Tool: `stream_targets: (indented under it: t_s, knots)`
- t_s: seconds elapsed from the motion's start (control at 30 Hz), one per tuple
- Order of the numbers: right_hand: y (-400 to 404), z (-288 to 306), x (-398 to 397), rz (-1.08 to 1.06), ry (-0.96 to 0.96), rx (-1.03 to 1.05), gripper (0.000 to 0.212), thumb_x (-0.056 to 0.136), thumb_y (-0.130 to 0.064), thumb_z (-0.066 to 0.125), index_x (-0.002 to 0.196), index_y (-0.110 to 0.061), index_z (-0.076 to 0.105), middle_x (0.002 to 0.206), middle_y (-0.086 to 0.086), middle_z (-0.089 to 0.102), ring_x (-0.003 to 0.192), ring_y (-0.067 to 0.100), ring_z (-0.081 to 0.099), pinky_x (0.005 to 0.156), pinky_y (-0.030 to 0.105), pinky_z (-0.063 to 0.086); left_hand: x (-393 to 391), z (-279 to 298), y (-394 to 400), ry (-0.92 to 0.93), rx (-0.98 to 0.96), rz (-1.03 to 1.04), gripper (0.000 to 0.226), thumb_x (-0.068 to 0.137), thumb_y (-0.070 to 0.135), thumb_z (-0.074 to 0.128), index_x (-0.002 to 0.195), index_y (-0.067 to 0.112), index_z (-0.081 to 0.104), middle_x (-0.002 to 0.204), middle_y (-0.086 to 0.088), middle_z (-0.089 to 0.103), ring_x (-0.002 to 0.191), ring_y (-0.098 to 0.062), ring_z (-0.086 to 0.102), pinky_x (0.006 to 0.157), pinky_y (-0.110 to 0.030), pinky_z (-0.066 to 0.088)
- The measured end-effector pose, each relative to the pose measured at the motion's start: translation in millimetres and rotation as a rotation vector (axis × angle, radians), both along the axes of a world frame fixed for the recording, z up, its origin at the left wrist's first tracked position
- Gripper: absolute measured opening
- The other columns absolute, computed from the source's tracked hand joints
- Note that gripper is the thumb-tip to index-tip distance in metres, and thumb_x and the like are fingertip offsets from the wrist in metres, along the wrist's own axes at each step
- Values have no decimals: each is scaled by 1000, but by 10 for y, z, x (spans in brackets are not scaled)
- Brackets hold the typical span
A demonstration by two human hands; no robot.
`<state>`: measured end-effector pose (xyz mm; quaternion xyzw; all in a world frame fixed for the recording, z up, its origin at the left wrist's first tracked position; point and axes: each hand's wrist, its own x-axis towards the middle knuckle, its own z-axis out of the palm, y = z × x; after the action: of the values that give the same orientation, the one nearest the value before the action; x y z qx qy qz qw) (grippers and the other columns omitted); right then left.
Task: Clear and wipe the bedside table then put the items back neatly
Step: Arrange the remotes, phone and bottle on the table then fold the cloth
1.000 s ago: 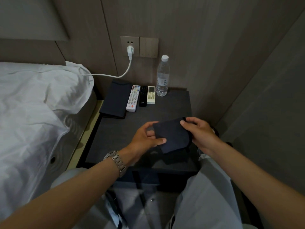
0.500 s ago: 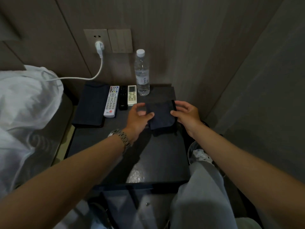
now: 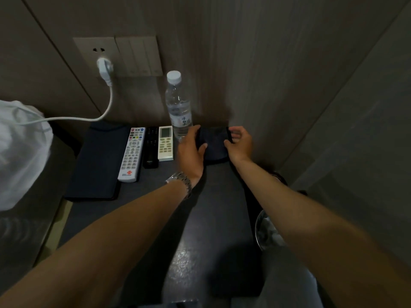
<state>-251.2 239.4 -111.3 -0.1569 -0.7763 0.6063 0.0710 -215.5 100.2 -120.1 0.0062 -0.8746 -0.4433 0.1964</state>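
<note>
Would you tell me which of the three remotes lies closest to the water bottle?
The small cream remote, rightmost in the row beside the water bottle.

Dark grey bedside table [image 3: 213, 218], matt top, set against a wood-panelled wall. At its back right corner lies a folded dark cloth [image 3: 214, 144]; left hand [image 3: 191, 152] and right hand [image 3: 239, 144] grip its two side edges, thumbs on top. A silver metal wristwatch [image 3: 181, 182] sits on the left wrist. Just left of the cloth stands a clear plastic water bottle with white cap [image 3: 178, 105], upright. Further left, side by side: cream air-conditioner remote [image 3: 165, 143], black slim remote [image 3: 151, 150], white many-buttoned television remote [image 3: 131, 154], then a flat dark rectangular folder [image 3: 97, 161]. White plug and cable [image 3: 104, 70] occupy the wall socket. White bedding [image 3: 20, 152] lies far left.
</note>
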Motion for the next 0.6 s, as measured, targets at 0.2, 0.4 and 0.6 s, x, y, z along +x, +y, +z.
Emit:
stream_targets:
  t_s: [0.2,0.4,0.6]
  knots:
    - [-77,-171,344,211,242,657,34,101,-21,48,133,-16,55,142,6,48,133,22,43,112,43,37,215,-223,197,37,-368,-101,45,104,26,43,146,11,45,152,-9,44,142,-22,38,116,-38,34]
    - [-110,-273,427,492,-27,977,54,107,-37,10,158,-18,13,167,1,5,153,17,-4,124,45,-1,272,-343,187,-174,-589,-154,56,107,38,28,158,18,16,165,0,12,153,-16,8,123,-39,15]
    - [-104,-255,315,542,-50,980,55,107,-37,10,159,-19,9,167,0,0,153,17,-7,123,42,-1,176,-299,177,-268,-636,-177,58,107,37,23,159,18,5,166,1,1,153,-15,-1,124,-39,11]
